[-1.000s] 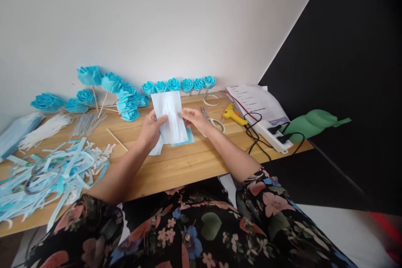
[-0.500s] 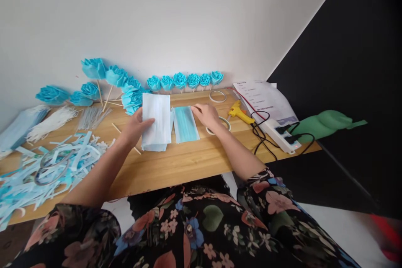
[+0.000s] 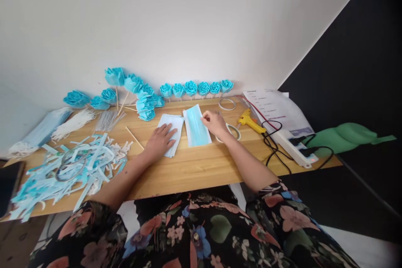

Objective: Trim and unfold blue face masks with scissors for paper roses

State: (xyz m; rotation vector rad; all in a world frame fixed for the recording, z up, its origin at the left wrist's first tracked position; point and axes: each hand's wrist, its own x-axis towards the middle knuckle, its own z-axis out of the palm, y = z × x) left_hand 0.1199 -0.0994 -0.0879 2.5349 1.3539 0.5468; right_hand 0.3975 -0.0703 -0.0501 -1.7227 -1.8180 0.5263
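Note:
My left hand (image 3: 158,143) rests flat, fingers stretched out, on a small stack of pale mask sheets (image 3: 177,127) lying on the wooden table. Beside that stack, to the right, is a blue pleated mask sheet (image 3: 196,126) with white edges. My right hand (image 3: 215,124) is at its right edge, thumb and fingers closed on it in a pinch. Behind the right wrist, a roll of tape (image 3: 234,132) is partly hidden. A thin wooden stick (image 3: 134,137) lies left of the stack.
Blue handmade flowers (image 3: 191,88) on sticks line the wall. Cut strips (image 3: 65,176) are heaped on the left, near white loops (image 3: 73,123), wires (image 3: 109,120) and folded masks (image 3: 47,130). A yellow glue gun (image 3: 250,121), cables and a power strip (image 3: 292,148) occupy the right.
My left hand has lowered the pale sheets onto the table and now lies flat on them. My right hand stays at the blue sheet's edge. The view has shifted slightly.

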